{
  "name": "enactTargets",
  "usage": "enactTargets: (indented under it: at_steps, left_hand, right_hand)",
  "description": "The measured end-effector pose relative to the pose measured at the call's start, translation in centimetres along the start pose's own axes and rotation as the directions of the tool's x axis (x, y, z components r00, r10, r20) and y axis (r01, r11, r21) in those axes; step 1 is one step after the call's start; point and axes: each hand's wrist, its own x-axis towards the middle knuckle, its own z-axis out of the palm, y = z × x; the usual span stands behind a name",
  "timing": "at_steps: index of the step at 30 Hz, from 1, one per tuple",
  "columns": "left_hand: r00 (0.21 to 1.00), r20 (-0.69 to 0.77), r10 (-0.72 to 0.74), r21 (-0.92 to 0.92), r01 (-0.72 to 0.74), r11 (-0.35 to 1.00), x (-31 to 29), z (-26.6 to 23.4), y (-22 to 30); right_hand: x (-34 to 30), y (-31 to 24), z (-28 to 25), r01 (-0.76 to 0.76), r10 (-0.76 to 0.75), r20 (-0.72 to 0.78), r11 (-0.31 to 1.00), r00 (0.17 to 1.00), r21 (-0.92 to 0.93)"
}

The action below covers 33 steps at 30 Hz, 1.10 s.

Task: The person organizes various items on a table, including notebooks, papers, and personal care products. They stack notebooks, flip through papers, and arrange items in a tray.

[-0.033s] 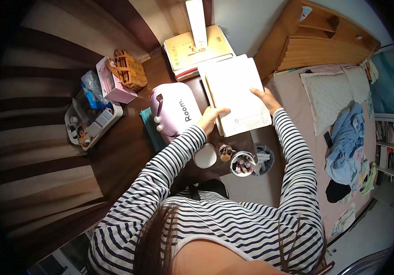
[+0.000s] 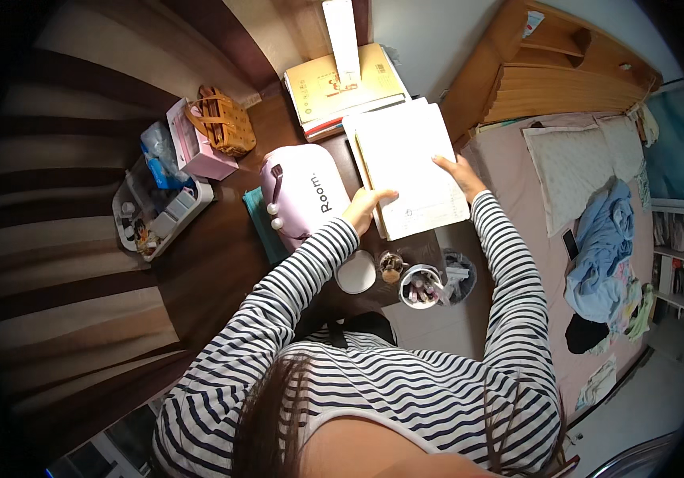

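Both my hands grip a stack of white papers or notebooks (image 2: 410, 151) above the dark brown desk. My left hand (image 2: 364, 209) is closed on its near left edge, the thumb lying on top. At the right edge my right hand (image 2: 463, 175) holds it the same way, thumb over the top sheet and fingers hidden beneath. Left of the stack, close to my left hand, sits a lilac padded bag (image 2: 310, 187) with dark lettering and pearl-like beads. A pile of books with a yellow cover (image 2: 318, 88) lies beyond, a white upright object (image 2: 340, 40) on it.
A white round lid-like thing (image 2: 356, 272), a small jar (image 2: 391, 267), a white cup of pens (image 2: 418, 288) and a clear container (image 2: 459, 277) stand near me. Left are a white bin (image 2: 191, 211), pink box (image 2: 213, 163) and brown basket (image 2: 226, 123). Right is a bed (image 2: 517, 215).
The paper stack and my hands have shifted very slightly; both hands keep the same grip.
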Motion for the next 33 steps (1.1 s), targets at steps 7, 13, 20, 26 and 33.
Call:
enactTargets:
  at_steps: [7, 13, 20, 26, 33]
  left_hand:
    - [0.990, -0.120, -0.071, -0.254, 0.039, 0.966, 1.7, -2.3, -2.7]
    - [0.985, -0.112, -0.130, -0.475, 0.062, 0.878, 3.3, -2.1, -2.5]
    - [0.972, -0.195, -0.127, -0.329, 0.057, 0.943, 3.5, -1.6, -1.9]
    - [0.785, -0.610, 0.106, 0.225, 0.043, 0.973, 4.7, -2.5, -4.9]
    - [0.836, -0.547, 0.043, 0.393, 0.211, 0.895, 0.8, -0.2, -5.6]
  right_hand:
    - [2.7, 4.2, 3.2, -0.037, 0.035, -0.024, 0.995, 0.999, -0.094]
    - [1.8, 2.3, 4.3, -0.073, 0.074, 0.010, 0.995, 0.997, -0.061]
    - [3.0, 3.4, 3.5, -0.139, 0.131, 0.082, 0.986, 0.988, 0.092]
    - [2.3, 0.0, 5.4, -0.239, 0.225, 0.175, 0.969, 0.959, 0.068]
    - [-2.0, 0.7, 5.1, -0.178, 0.204, -0.092, 0.957, 0.975, 0.229]
